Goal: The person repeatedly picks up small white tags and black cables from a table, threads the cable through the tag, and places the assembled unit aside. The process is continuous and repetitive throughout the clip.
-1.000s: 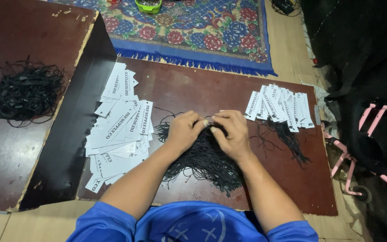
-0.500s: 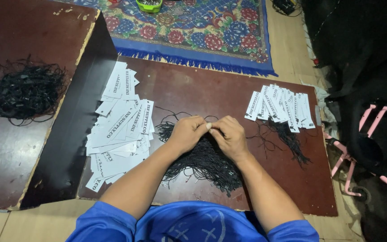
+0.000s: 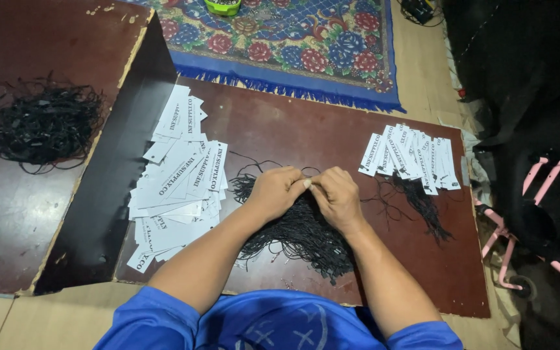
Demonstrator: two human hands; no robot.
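A bundle of black strings (image 3: pixel 299 233) lies at the near middle of the dark brown board (image 3: pixel 306 133), fanning out toward the near edge; both hands rest on its far end. The left hand (image 3: pixel 275 192) and the right hand (image 3: pixel 337 196) meet fingertip to fingertip above the bundle, fingers curled and pinched together; what they grip is most likely a single strand, though the strand itself is too fine to make out between the fingers. Loose loops of string trail on the board just beyond the hands.

To the left of the bundle, a loose heap of white paper tags (image 3: pixel 179 185) with dark print lies spread along the board's left edge, just beside the left hand. To the far right, a row of strung tags (image 3: pixel 409 159) lies overlapped, with black cords running from it toward the near right; this row is well apart from the hands.

Further left, on a separate brown tabletop (image 3: pixel 27 207), sits a tangled pile of black cord (image 3: pixel 43 123). Beyond the board lies a patterned floral rug (image 3: pixel 293 45) with a blue fringe. At the right edge, pink hangers (image 3: pixel 520 227) rest against dark fabric. Blue sleeves (image 3: pixel 260 324) show at the near edge.
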